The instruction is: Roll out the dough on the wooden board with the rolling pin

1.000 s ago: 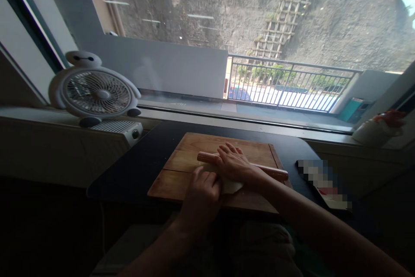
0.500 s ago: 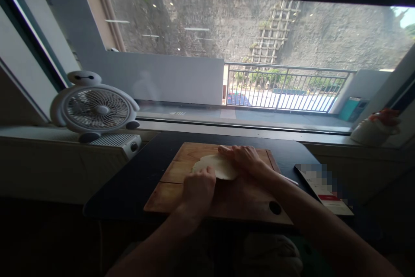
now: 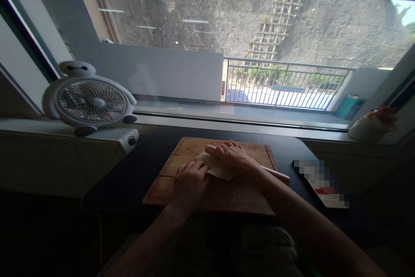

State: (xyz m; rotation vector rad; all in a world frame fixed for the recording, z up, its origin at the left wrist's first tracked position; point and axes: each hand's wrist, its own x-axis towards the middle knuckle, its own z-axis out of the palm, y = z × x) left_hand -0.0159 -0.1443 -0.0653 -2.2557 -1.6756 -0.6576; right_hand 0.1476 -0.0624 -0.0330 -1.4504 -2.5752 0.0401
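A thin pale sheet of dough (image 3: pixel 220 170) lies on the wooden board (image 3: pixel 181 188), partly covered by my hands. My left hand (image 3: pixel 190 177) is at its near left edge, fingers bent over the dough and thumb hidden. Across the dough's right part runs a slim rolling pin (image 3: pixel 276 174), slanting from far left to near right. My right hand (image 3: pixel 231 154) lies over the pin's far end, palm pressed on it and fingers reaching past it; the pin's middle is hidden under my hand and wrist.
The board rests on a dark table (image 3: pixel 126 173). A phone-like flat thing (image 3: pixel 335 201), partly blurred out, lies at the right. On the left ledge stands a white figure-shaped fan (image 3: pixel 96 103). A white pot-like object (image 3: pixel 369 129) sits on the right sill, below the window.
My right hand has shifted slightly left with the rolling pin, and its fingers reach further over it. My left hand has moved a little left, its fingers less curled. The view has tilted slightly.
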